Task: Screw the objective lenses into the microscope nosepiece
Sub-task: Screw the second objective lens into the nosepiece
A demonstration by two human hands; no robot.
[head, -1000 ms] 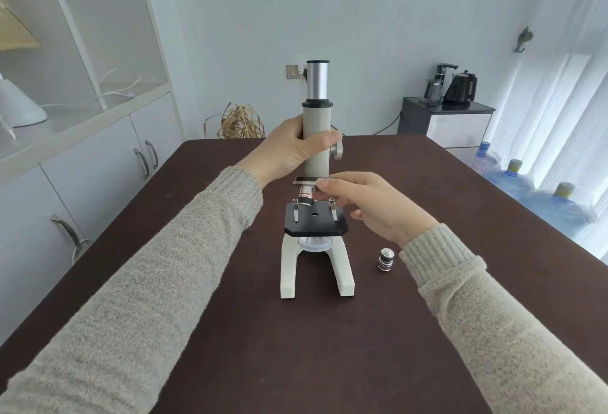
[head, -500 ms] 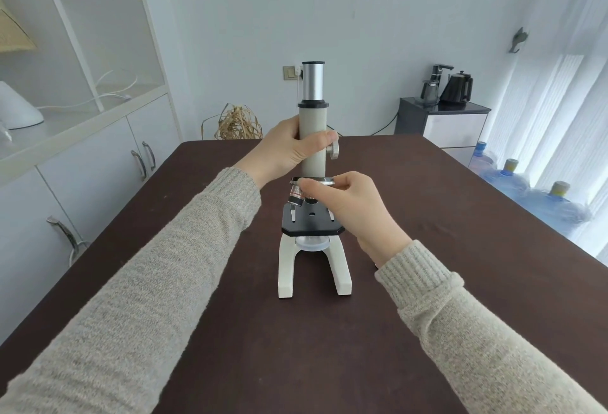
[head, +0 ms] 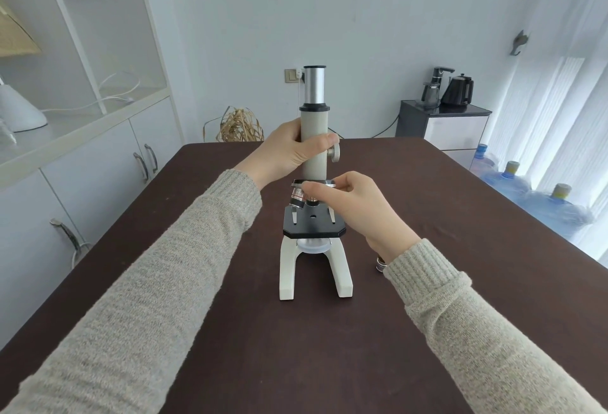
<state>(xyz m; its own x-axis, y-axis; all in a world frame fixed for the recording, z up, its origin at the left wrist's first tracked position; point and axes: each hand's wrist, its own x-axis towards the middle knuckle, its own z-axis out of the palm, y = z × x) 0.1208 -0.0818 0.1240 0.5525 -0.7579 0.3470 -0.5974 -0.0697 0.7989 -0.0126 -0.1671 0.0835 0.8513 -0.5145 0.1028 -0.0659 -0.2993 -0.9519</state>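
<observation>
Left grip (head: 296, 150) wraps the tube (head: 314, 147) to steady it while right grip (head: 348, 203) pinches the nosepiece (head: 314, 182), likely turning it.

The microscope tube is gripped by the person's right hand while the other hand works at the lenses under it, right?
Not quite: the head view shows the left hand gripping the microscope tube. The right hand works at the lenses.

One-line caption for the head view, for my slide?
Left hand grips the microscope tube; right hand pinches at the nosepiece above the stage.
</observation>
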